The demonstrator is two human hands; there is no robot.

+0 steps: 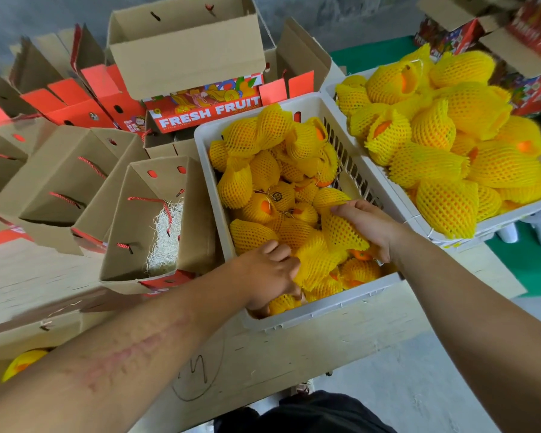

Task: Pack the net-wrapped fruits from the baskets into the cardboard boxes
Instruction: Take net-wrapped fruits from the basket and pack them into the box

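While both hands dig in the near white basket (297, 317) of yellow net-wrapped fruits (263, 170) | left grip (270, 276) curled round one fruit, right grip (364, 228) clutching another | second basket (494, 225) heaped right | open cardboard box (156, 220) beside holds only straw (164, 242)

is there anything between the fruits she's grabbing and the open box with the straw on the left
Nothing visible blocks it. Both hands, left hand and right hand, grip net-wrapped fruits in the near basket; only its left wall separates them from the straw-lined box.
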